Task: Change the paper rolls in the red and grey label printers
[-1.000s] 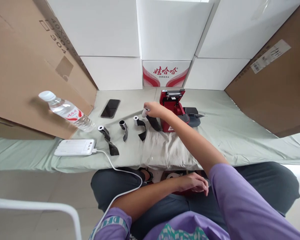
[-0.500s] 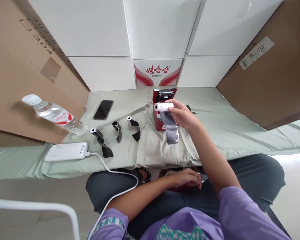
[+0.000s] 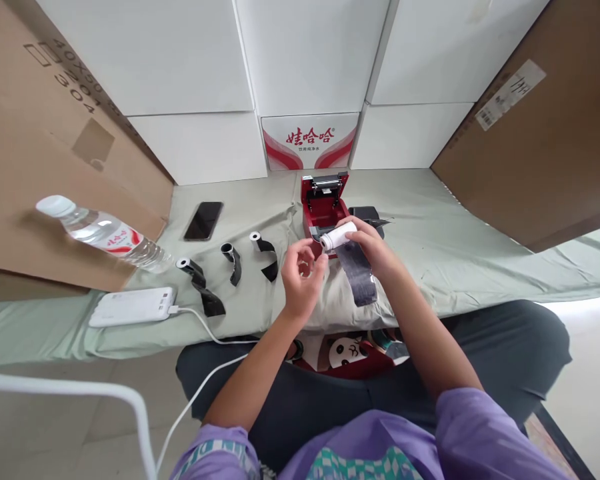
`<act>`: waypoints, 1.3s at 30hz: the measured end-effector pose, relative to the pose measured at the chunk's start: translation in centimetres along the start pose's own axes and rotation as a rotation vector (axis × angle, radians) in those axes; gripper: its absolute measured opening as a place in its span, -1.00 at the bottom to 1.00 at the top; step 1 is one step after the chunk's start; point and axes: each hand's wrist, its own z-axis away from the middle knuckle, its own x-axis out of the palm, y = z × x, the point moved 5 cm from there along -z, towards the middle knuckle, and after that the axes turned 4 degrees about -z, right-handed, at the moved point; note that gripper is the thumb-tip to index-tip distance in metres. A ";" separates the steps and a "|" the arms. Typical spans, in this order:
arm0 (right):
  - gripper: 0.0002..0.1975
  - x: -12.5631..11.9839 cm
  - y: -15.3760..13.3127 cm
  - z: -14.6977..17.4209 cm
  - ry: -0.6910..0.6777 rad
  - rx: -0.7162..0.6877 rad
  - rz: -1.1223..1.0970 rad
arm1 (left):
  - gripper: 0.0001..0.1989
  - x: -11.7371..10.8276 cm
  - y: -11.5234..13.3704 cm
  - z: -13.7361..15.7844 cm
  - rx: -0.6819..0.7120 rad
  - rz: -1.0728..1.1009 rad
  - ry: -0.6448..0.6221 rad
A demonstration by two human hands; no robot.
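Note:
My right hand (image 3: pixel 373 250) grips a small white roll (image 3: pixel 339 237) with a dark glossy strip (image 3: pixel 357 273) hanging from it. At the roll's left end is my left hand (image 3: pixel 301 280), fingers curled and apart, thumb close to the rim; I cannot tell whether it touches. Just behind the hands stands a small red machine (image 3: pixel 325 207), probably a label printer, its lid raised. Part of its front is hidden by the roll and fingers. To the left lie three small rolls with loose black strips: a left one (image 3: pixel 193 270), a middle one (image 3: pixel 231 259) and a right one (image 3: pixel 264 247).
A phone (image 3: pixel 203 221), a water bottle (image 3: pixel 107 233) and a white power bank (image 3: pixel 133 307) with a cable sit at left. A black object (image 3: pixel 365 215) lies right of the machine. White boxes (image 3: pixel 195 147) line the back; brown cartons (image 3: pixel 520 147) flank the cloth-covered surface.
My left hand has risen from my lap to the roll's left end. My right hand has brought the roll slightly nearer and tilted it, exposing the machine's red inside.

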 end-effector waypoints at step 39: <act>-0.64 2.7 1.3 1.7 -0.011 -0.178 0.265 | -0.68 -0.1 -1.4 -1.9 0.029 0.002 -0.232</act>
